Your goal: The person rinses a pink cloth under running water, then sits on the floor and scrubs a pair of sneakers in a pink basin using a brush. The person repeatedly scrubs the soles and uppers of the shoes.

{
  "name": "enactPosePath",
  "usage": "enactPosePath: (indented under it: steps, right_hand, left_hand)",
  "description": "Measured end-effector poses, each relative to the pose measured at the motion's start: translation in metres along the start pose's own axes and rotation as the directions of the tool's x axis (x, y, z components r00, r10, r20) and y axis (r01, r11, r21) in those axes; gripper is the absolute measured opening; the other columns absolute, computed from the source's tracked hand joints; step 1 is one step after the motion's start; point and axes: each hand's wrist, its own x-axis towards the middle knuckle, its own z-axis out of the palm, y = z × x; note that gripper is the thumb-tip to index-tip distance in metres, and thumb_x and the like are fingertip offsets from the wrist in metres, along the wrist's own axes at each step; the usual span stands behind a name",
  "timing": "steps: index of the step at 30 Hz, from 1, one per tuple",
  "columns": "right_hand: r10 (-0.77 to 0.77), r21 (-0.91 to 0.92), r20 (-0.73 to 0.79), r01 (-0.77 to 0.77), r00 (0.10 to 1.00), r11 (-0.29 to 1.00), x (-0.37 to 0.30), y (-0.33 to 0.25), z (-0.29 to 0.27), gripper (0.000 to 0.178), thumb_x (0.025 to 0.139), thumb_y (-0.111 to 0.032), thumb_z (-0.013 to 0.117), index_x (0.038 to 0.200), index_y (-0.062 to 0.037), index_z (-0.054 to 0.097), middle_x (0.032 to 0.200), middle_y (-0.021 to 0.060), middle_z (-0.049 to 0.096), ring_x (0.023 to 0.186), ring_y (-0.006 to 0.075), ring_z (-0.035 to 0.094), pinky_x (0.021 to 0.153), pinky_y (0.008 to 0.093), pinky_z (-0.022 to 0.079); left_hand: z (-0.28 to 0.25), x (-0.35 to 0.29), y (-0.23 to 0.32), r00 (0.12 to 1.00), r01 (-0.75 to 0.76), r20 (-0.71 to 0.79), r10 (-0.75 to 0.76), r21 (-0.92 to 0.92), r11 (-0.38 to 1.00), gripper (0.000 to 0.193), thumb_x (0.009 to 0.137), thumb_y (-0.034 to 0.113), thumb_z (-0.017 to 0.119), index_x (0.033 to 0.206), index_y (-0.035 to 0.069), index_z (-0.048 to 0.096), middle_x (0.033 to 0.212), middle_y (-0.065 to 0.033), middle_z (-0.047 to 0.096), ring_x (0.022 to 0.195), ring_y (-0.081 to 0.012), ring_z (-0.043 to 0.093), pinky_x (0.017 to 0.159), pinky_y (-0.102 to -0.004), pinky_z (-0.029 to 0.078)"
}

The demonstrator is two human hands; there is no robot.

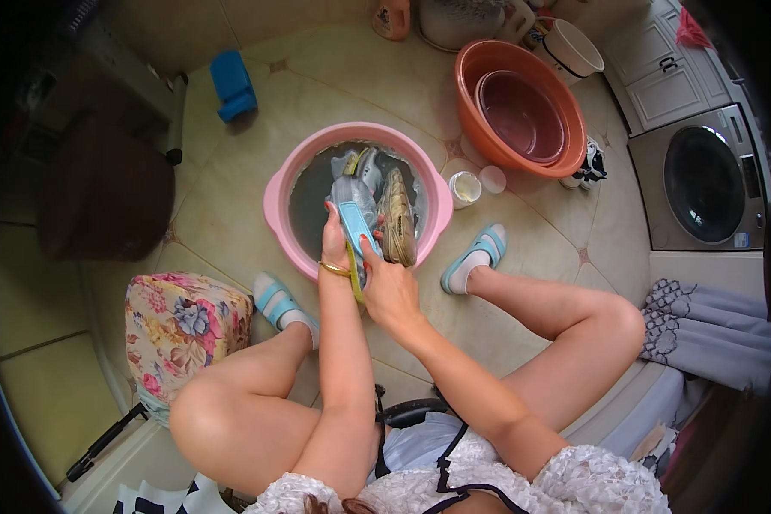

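A pink basin [437,224] of greyish water stands on the floor between my feet. Over its near side, my left hand [334,242] is closed around a grey shoe [357,187] with yellow-green trim, its far end wet and sudsy. My right hand [389,289] grips a light blue brush [360,224], pressed lengthwise against the shoe; its bristles are hidden. Another shoe [398,218], with a dirty tan-brown side, leans in the basin just right of the brush. Part of the fingers is hidden behind the held shoe.
Right of the basin are an open white tub [465,188] and a pale lid [493,179]. Beyond sit orange basin [473,94], dark shoes [589,164] and a washing machine [702,184]. A blue plastic object [232,84] lies far left; a floral-covered stool [184,330] stands nearer.
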Motion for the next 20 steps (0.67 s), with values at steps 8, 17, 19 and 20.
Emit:
enactPosePath:
  steps: [8,17,19,20]
  right_hand:
    - [0.166,-0.046,0.112,-0.161,0.98,0.986,0.06,0.014,0.011,0.042,0.089,-0.014,0.045,0.129,-0.0169,0.056,0.081,0.0261,0.065,0.077,0.0433,0.065,0.068,0.0532,0.05]
    - [0.155,-0.079,0.134,-0.145,0.979,0.986,0.072,0.002,0.022,0.042,0.089,-0.017,0.049,0.13,-0.0147,0.056,0.083,0.0258,0.066,0.074,0.0425,0.065,0.068,0.0516,0.052]
    - [0.2,-0.097,0.2,-0.184,0.959,0.978,0.079,0.01,0.014,0.043,0.088,-0.017,0.05,0.131,-0.0132,0.055,0.089,0.0273,0.066,0.08,0.0419,0.066,0.074,0.0503,0.052]
    - [0.197,-0.101,0.197,-0.18,0.96,0.979,0.083,0.011,0.013,0.043,0.088,-0.017,0.05,0.131,-0.0132,0.055,0.089,0.0273,0.066,0.08,0.0419,0.066,0.074,0.0503,0.052]
  left_hand:
    - [0.0,0.01,-0.015,0.926,-0.107,-0.344,0.157,0.159,0.981,0.064,0.099,0.054,0.026,0.138,0.005,0.039,0.132,-0.0122,0.052,0.105,-0.0338,0.058,0.089,-0.0489,0.049]
    - [-0.056,0.007,-0.015,0.923,-0.146,-0.311,0.226,0.261,0.954,0.064,0.098,0.057,0.029,0.135,0.007,0.043,0.124,-0.011,0.057,0.11,-0.0274,0.056,0.096,-0.0401,0.045]
    - [-0.042,0.007,-0.018,0.925,-0.126,-0.319,0.204,0.249,0.96,0.065,0.097,0.057,0.03,0.136,0.007,0.043,0.128,-0.0103,0.055,0.114,-0.0265,0.055,0.1,-0.0395,0.042]
    - [-0.031,0.004,-0.016,0.925,-0.133,-0.316,0.211,0.252,0.959,0.065,0.097,0.058,0.03,0.137,0.007,0.042,0.129,-0.0104,0.054,0.115,-0.0273,0.054,0.1,-0.0407,0.042]
